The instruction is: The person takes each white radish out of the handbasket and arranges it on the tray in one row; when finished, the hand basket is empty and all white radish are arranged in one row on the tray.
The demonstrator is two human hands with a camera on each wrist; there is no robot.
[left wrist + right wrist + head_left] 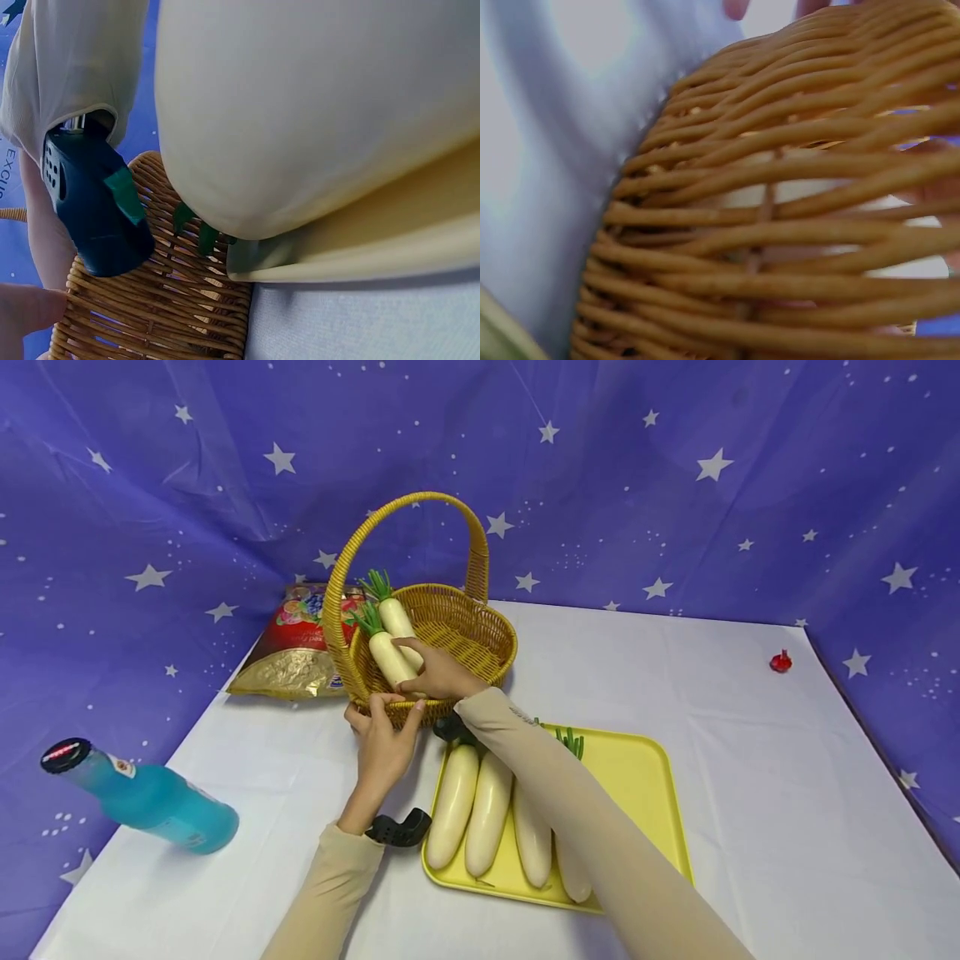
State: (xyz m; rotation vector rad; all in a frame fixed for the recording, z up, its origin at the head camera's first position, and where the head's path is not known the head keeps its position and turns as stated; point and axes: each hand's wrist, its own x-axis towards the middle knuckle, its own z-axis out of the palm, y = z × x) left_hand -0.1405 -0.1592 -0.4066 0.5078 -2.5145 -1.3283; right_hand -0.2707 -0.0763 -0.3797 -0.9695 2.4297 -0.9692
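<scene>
A wicker basket [501, 625] with a tall arched handle holds two white radishes with green tops, side by side at its left. My right hand [444, 675] reaches over the front rim and grips the lower end of the nearer radish [386, 653]. The other radish [396, 617] lies just behind it. My left hand [384, 747] holds the front left rim of the basket, its thumb on the wicker wall [150, 315] in the left wrist view. Through the weave [780, 247] in the right wrist view, pale radish shows; the right fingers are mostly hidden there.
Several white radishes [454, 810] lie on a yellow tray [637, 793] under my right forearm. A red and gold bag [292, 647] lies left of the basket. A blue bottle [161, 806] is at the left, and a small red object [781, 662] at the far right.
</scene>
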